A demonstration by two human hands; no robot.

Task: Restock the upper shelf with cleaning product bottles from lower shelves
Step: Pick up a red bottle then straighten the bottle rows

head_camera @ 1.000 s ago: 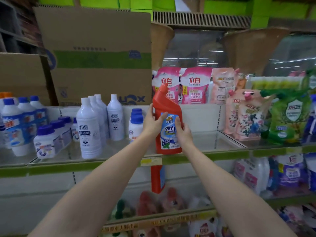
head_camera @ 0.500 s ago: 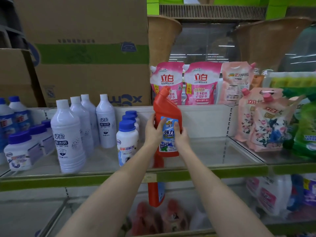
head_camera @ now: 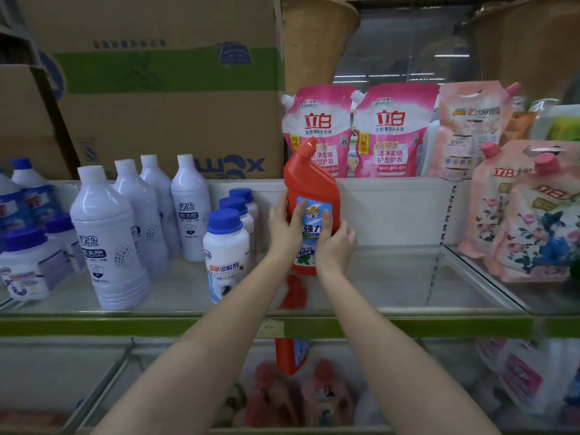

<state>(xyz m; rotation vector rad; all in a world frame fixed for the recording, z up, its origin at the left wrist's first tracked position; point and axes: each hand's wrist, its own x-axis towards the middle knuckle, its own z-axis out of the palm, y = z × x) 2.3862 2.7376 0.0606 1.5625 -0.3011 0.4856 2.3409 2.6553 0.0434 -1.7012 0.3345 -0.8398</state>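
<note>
Red bottle is held upright over the upper shelf, gripped by left hand and right hand. Blue-capped white bottles stand just left; pink pouches behind.

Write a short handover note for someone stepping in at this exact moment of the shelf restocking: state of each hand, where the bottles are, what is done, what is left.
Left hand and right hand: both grip the red bottle, upright with its base at the upper shelf, in the open bay right of the blue-capped bottles.
Done: red bottle brought up to the shelf.
Left: let go of it, then fetch more; another red bottle shows through the glass below.
</note>
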